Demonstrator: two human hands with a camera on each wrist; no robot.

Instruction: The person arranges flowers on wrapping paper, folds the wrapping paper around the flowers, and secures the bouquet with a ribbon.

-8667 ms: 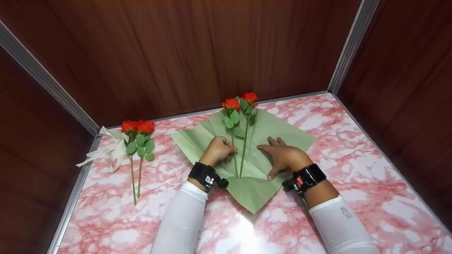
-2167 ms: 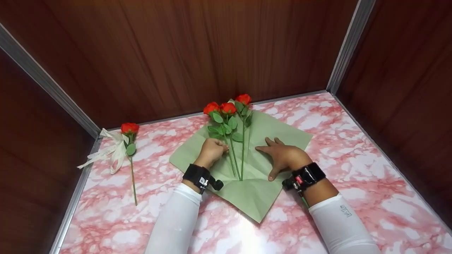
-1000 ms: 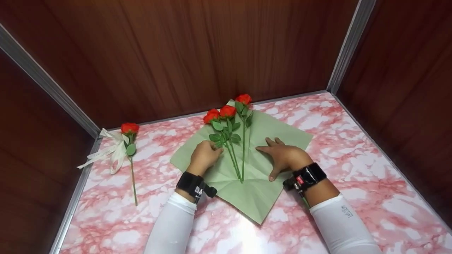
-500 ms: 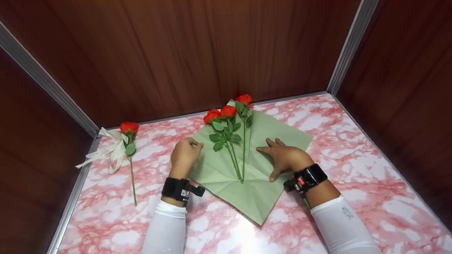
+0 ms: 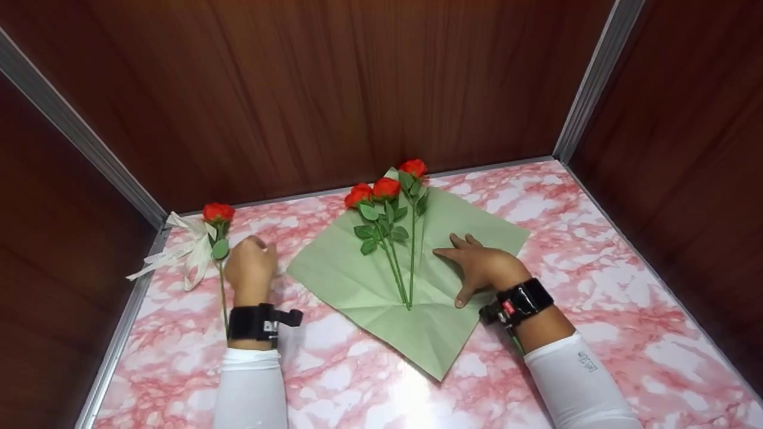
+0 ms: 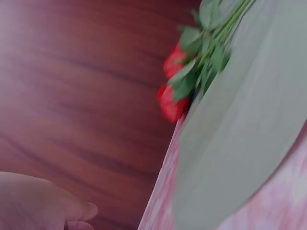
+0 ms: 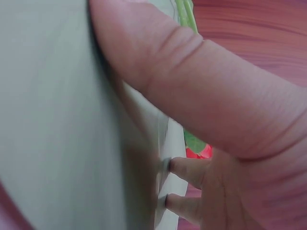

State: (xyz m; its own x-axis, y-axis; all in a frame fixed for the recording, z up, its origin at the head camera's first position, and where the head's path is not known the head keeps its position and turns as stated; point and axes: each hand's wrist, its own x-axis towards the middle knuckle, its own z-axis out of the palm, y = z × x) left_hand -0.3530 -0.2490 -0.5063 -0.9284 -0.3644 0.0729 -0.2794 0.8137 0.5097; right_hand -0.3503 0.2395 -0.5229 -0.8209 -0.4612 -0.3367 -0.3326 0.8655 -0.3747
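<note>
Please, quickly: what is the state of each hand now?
Left hand: closed, fingers curled, holding nothing visible.
Right hand: open, fingers spread, resting on the green paper.

Roses (image 5: 386,188) are red, paper (image 5: 357,280) green (table (image 5: 351,381) pink-marbled).

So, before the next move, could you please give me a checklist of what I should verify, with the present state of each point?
1. Pale green paper sheet steadied: ok, the right hand rests on it with its fingers spread.
2. Three red roses with green leaves placed with their stems on the sheet: ok.
3. Single red rose with a thin stem within easy reach: ok, the left hand is right beside its stem.
4. Grip on that single rose: not ok, none shows.
5. White ribbon free of the single rose: cannot tell, they meet in the head view but contact is unclear.
</note>
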